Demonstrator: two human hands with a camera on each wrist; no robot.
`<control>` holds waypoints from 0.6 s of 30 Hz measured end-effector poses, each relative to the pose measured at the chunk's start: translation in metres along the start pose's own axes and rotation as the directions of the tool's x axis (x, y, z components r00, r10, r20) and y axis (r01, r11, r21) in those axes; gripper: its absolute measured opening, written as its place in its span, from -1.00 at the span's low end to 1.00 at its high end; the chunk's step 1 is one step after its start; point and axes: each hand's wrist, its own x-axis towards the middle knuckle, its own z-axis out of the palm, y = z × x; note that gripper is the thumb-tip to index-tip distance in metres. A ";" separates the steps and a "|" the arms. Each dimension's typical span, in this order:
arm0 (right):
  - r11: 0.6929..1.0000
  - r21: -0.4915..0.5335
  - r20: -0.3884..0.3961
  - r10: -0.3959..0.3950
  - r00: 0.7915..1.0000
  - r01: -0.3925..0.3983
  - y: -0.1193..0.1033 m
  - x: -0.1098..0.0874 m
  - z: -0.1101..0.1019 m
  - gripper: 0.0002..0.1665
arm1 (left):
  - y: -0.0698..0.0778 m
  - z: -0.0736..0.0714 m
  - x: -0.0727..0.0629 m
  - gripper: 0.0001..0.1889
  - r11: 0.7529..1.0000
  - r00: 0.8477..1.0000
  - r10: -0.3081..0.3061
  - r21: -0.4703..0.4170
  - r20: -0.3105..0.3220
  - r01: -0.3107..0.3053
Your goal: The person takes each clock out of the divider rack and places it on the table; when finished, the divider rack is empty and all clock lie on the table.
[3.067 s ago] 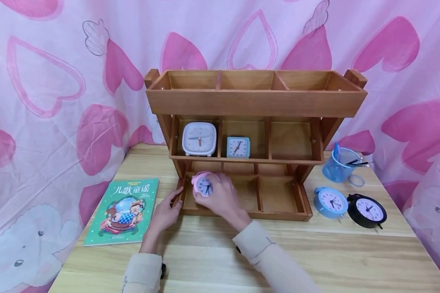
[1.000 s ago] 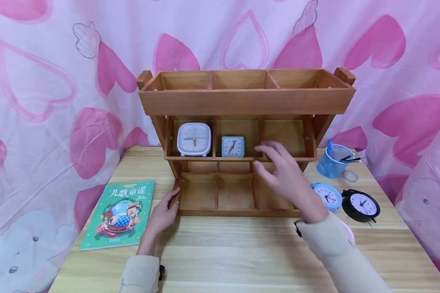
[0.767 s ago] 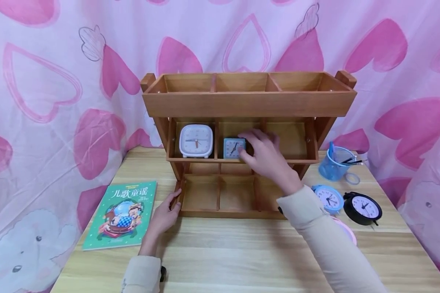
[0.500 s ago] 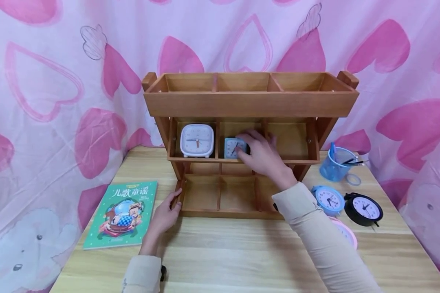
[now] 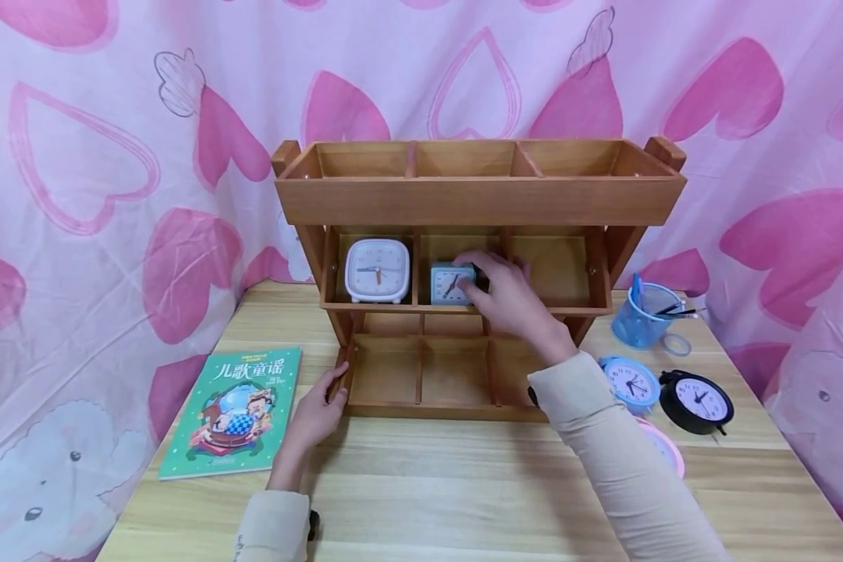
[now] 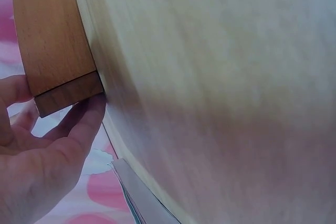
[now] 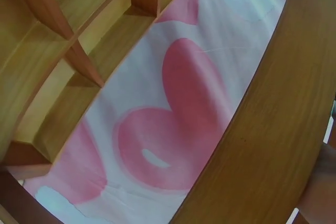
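- The small blue clock (image 5: 443,286) stands in the middle compartment of the middle tier of the wooden rack (image 5: 478,201), near that compartment's left divider and behind the tier's front lip, which presumably stops it sliding out.
- The right hand (image 5: 511,298) pinches this clock at its upper right corner: the thumb lies over the right part of the dial, the fingers bend over the top — probably because the lip and the left divider leave that corner easiest to take. The fingertips behind the clock are hidden.
- The left hand (image 5: 318,410) grips the rack's lower left corner, the wooden end between thumb and fingers in the left wrist view — seemingly to steady the rack.
- The white clock (image 5: 377,265) stands upright in the left compartment of the middle tier and takes up most of its width, so its dial faces forward.
- By the tabletop's (image 5: 421,476) right edge, the blue round clock (image 5: 631,382) sits just beside the black clock (image 5: 699,398). Nearer the front edge, the pink clock (image 5: 663,446) is partly covered by the right sleeve (image 5: 625,460), so its pose is unclear.
- The pen cup (image 5: 638,321) stands towards the back right corner; the book (image 5: 232,414) lies flat along the left edge, apparently to leave the front free for both arms.
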 end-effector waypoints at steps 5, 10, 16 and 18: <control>0.988 0.155 -0.059 0.010 0.998 -0.001 0.000 -0.005 -0.007 -0.72 | 0.001 -0.001 0.000 -0.47 1.000 1.000 -0.006 -0.002 0.002 0.006; 0.969 0.245 -0.156 0.027 0.987 0.012 0.000 -0.025 -0.028 -0.69 | 0.000 0.001 0.000 -0.47 1.000 1.000 -0.002 -0.007 0.008 0.002; 0.973 0.229 -0.219 0.090 0.972 -0.038 0.017 -0.073 -0.062 -0.63 | -0.001 0.000 0.002 -0.47 1.000 1.000 0.002 -0.005 0.013 -0.002; 0.977 0.192 -0.225 0.141 0.964 -0.098 0.030 -0.095 -0.071 -0.61 | -0.002 -0.001 0.002 -0.46 1.000 1.000 0.013 0.001 0.012 -0.013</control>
